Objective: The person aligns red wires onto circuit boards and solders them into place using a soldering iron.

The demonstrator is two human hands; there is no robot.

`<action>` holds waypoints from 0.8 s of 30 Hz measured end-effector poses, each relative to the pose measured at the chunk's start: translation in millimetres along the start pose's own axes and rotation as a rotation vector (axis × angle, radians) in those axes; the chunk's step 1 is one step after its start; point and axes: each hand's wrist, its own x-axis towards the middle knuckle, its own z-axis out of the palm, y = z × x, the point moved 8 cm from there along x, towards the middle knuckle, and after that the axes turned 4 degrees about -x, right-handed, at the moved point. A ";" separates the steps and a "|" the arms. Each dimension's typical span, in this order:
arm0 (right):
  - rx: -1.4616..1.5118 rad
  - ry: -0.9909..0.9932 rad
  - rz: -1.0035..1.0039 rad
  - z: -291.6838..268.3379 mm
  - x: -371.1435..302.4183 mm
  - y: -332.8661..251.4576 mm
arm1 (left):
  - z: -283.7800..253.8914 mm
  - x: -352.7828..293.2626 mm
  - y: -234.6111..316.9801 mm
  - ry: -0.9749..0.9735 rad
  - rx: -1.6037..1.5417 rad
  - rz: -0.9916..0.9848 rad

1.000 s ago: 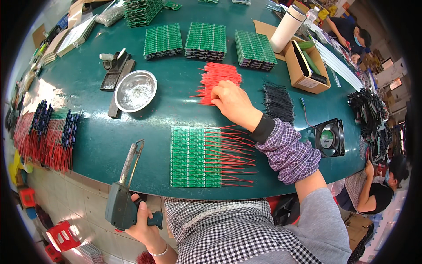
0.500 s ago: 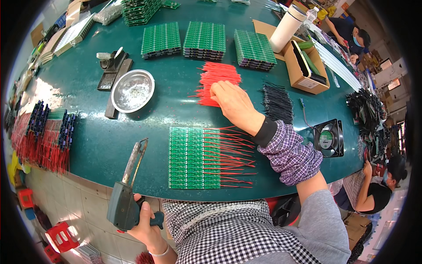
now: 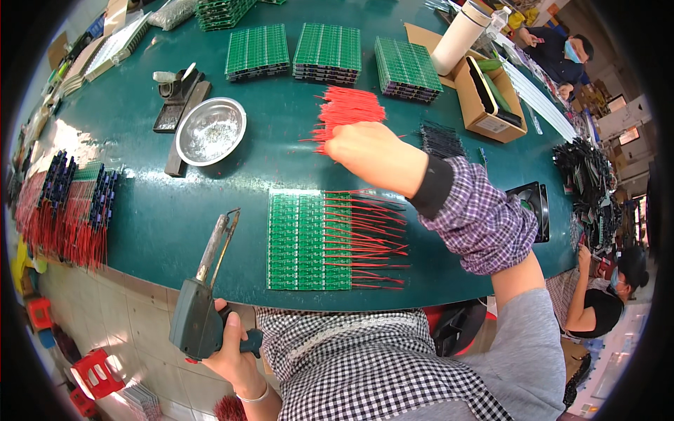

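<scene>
My left hand point(image 3: 235, 351), below the table's front edge, grips a dark green soldering gun point(image 3: 195, 323) whose metal tip and thin feed tube point up over the tabletop. My right hand point(image 3: 375, 156) is at the near edge of a pile of red wires point(image 3: 351, 105). Its fingers are curled down among the wire ends, and the fingertips are mostly hidden. Nearer to me lies a green circuit board panel point(image 3: 296, 242) flat on the table. A row of red wires point(image 3: 379, 242) runs off its right side.
Stacked green panels point(image 3: 326, 52) line the back. A metal bowl point(image 3: 210, 132) sits left beside a black stand point(image 3: 179, 98). Black wires point(image 3: 441, 140), a fan point(image 3: 537, 210), a cardboard box point(image 3: 484, 105) and a white bottle point(image 3: 460, 38) are to the right. Wired boards point(image 3: 70, 210) hang over the left edge. Two people work at right.
My right hand has shifted slightly left and its fingers have curled down at the red wires. The view has tilted a little; my left hand keeps its grip on the soldering gun.
</scene>
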 end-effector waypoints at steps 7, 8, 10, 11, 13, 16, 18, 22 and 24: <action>-0.066 -0.003 -0.031 15.4 10.2 -7.2 | -13.1 -5.3 -3.1 0.033 0.017 -0.006; -0.062 -0.004 -0.035 16.1 13.2 -8.1 | -14.5 -5.4 -4.4 0.046 0.006 -0.021; -0.118 -0.183 0.011 26.9 18.0 -3.3 | -15.7 -5.4 -5.0 0.059 -0.007 -0.038; -0.119 -0.186 0.010 24.6 18.7 -3.3 | -15.1 -5.4 -5.8 0.054 -0.019 -0.065; -0.094 -0.193 0.007 19.9 18.7 -2.8 | -14.4 -5.8 -7.9 0.046 -0.036 -0.092; -0.055 -0.099 0.038 19.4 20.7 5.7 | -14.9 -6.3 -8.3 0.033 -0.025 -0.084; -0.019 -0.105 0.116 21.7 23.3 9.7 | -15.9 -5.8 -7.9 0.025 -0.017 -0.081; 0.266 0.097 0.236 26.7 20.0 19.5 | -16.2 -5.2 -7.8 0.046 -0.019 -0.098; 0.298 0.283 0.245 18.5 17.0 23.0 | -15.9 -5.1 -8.5 0.040 -0.013 -0.106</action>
